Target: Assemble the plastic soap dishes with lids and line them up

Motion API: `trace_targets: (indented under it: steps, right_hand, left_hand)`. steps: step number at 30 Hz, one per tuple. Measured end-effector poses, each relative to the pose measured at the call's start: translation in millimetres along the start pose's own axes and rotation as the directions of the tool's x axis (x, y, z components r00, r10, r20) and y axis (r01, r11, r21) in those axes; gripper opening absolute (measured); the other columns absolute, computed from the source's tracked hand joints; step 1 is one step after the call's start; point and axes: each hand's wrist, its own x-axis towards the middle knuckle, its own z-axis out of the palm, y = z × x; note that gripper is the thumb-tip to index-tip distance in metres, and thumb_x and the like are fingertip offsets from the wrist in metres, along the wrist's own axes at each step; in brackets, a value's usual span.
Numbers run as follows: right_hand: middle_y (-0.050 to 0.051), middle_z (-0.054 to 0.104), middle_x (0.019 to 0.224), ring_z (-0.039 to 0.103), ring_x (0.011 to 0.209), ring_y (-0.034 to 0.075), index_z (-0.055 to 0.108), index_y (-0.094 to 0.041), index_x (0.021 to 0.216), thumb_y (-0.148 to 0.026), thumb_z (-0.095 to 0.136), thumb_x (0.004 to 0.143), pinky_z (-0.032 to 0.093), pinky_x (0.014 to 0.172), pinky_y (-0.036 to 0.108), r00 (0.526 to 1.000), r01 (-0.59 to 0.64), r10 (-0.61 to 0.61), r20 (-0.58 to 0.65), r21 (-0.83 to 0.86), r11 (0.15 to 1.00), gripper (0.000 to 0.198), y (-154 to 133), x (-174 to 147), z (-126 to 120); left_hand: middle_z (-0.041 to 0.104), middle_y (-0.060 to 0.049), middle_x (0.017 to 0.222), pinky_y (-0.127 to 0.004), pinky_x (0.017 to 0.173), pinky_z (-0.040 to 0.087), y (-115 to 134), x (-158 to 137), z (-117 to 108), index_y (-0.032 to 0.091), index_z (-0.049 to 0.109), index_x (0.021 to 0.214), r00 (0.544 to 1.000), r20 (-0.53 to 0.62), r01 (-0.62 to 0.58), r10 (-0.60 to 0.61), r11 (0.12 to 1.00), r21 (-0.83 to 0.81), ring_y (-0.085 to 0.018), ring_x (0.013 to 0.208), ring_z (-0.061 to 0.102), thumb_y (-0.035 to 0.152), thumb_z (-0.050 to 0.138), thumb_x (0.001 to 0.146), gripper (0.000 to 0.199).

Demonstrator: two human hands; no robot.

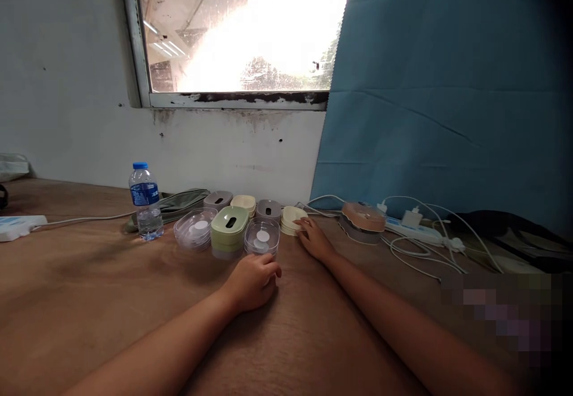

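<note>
My right hand [316, 241] reaches to a small stack of cream lids [293, 215], its fingers stretched out and the tips at the stack's right edge. It does not grip them. My left hand [254, 281] rests on the table with its fingers curled in and nothing visible in them. Just beyond it stands a stack of clear plastic containers [262, 238]. To their left are a green slotted lid stack [230, 229] and more clear containers [194, 229]. Behind these sit grey slotted lids [269, 209] and another cream stack [243, 204].
A water bottle [145, 205] stands left of the containers, beside a grey-green pouch [183, 203]. On the right are an orange-topped stack [363, 220], a power strip [421, 232] and loose white cables [416, 252]. A wall, window and blue curtain [430, 97] border the table's back.
</note>
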Motion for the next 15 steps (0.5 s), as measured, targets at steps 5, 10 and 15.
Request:
trace_targets:
  steps: [5, 10, 15]
  right_hand:
    - [0.010, 0.035, 0.134, 0.038, 0.121, 0.024, 0.044, -0.021, 0.127, -0.024, 0.045, 0.084, 0.034, 0.099, 0.039, 1.000, -0.001, -0.001, -0.021, -0.068, 0.998, 0.043, -1.4, -1.0, -7.4]
    - [0.010, 0.024, 0.140, 0.024, 0.128, 0.032, 0.041, -0.023, 0.129, -0.029, 0.046, 0.082, 0.022, 0.103, 0.049, 0.982, -0.103, 0.073, -0.173, -0.177, 0.979, 0.048, 18.1, -8.7, -42.0]
    - [0.017, 0.012, 0.142, 0.003, 0.129, 0.046, 0.043, -0.014, 0.127, -0.030, 0.058, 0.072, 0.011, 0.100, 0.060, 0.918, -0.309, 0.230, -0.324, -0.218, 0.926, 0.059, 72.2, -29.8, -85.1]
  left_hand:
    - [0.060, -0.002, 0.086, -0.027, 0.066, 0.041, -0.2, -0.6, -0.6, 0.021, 0.059, 0.085, 1.000, 0.005, 0.005, -0.005, 1.000, -0.011, -0.016, 0.072, 0.057, 0.013, 0.046, 0.074, 0.019]
    - [0.059, -0.002, 0.086, -0.027, 0.067, 0.041, -1.4, -0.9, 0.3, 0.021, 0.059, 0.085, 1.000, -0.009, 0.020, -0.020, 0.999, -0.028, -0.016, 0.074, 0.057, 0.013, 0.046, 0.074, 0.019]
    - [0.058, -0.003, 0.083, -0.027, 0.066, 0.040, -1.5, -0.7, 2.1, 0.021, 0.059, 0.084, 0.999, -0.028, 0.024, -0.025, 0.999, -0.023, -0.016, 0.073, 0.056, 0.013, 0.044, 0.076, 0.019]
